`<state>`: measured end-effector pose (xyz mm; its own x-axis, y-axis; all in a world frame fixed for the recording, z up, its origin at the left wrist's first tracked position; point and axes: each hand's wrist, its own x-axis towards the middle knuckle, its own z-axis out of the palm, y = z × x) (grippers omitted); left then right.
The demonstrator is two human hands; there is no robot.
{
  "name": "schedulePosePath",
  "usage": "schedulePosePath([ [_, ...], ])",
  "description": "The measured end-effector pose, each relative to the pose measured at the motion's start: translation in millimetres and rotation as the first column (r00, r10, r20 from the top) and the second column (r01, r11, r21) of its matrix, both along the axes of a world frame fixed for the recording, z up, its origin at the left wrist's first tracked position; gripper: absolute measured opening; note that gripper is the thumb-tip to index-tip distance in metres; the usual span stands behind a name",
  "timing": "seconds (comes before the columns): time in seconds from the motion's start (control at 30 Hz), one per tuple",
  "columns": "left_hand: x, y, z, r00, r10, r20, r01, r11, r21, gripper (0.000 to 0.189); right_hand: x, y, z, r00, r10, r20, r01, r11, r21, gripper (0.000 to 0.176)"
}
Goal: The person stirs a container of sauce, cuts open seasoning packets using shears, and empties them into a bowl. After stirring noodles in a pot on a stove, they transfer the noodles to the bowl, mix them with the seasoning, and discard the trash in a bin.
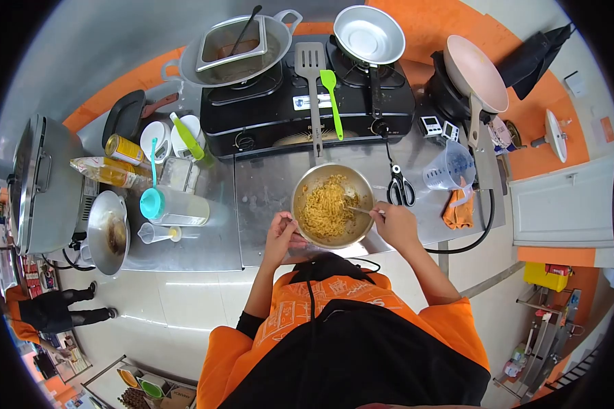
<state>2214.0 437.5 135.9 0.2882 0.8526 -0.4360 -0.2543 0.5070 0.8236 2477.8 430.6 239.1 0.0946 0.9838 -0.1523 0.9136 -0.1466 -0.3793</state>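
A round metal bowl (301, 233) stands at the front edge of the steel counter, holding yellow, seasoned noodles (326, 208). My left hand (281, 236) grips the bowl's left rim, thumb at the edge and fingers against the outer side. In my right hand (394, 223), over the right rim, is the handle of a thin metal utensil (359, 210). Its head is buried in the noodles, so I cannot tell whether it is a fork or a spoon. Black-handled scissors (400, 187) lie on the counter just right of the bowl.
Behind the bowl sits a black gas stove (266, 119) bearing a slotted turner (312, 88), a green brush (332, 102), a silver pan (368, 35) and a large pot (280, 61). A measuring jug (449, 167) stands right; a teal-capped bottle (177, 206) lies left. Another person (54, 308) is far left.
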Motion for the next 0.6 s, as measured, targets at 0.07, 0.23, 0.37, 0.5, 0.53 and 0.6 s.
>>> schedulePosePath([
  [0.07, -4, 3, 2, 1.0, -0.027, -0.015, 0.027, 1.0, 0.007, 0.019, 7, 14, 6, 0.99, 0.139, -0.011, -0.138, 0.99, 0.033, 0.017],
  [0.23, -16, 1, 10, 0.993, 0.013, -0.121, -0.01, 1.0, 0.024, 0.029, -16, 114, 79, 0.94, 0.316, 0.13, -0.338, 0.81, 0.479, 0.027],
  [0.37, -51, -5, 1, 0.916, 0.255, -0.308, -0.187, 0.954, 0.233, 0.029, -74, 251, 119, 0.824, 0.466, -0.323, -0.302, 0.843, 0.446, 0.029],
  [0.5, -84, -18, -29, 0.828, 0.428, -0.363, -0.342, 0.898, 0.278, 0.026, -116, 423, 93, 0.949, 0.294, -0.117, -0.169, 0.783, 0.599, 0.044],
  [0.53, -88, -20, -34, 0.832, 0.407, -0.377, -0.339, 0.911, 0.236, 0.025, -126, 453, 89, 0.968, 0.244, -0.056, -0.158, 0.769, 0.619, 0.045],
  [0.6, -92, -25, -39, 0.877, 0.351, -0.329, -0.326, 0.936, 0.131, 0.024, -146, 481, 89, 0.997, 0.081, 0.011, -0.072, 0.809, 0.583, 0.045],
])
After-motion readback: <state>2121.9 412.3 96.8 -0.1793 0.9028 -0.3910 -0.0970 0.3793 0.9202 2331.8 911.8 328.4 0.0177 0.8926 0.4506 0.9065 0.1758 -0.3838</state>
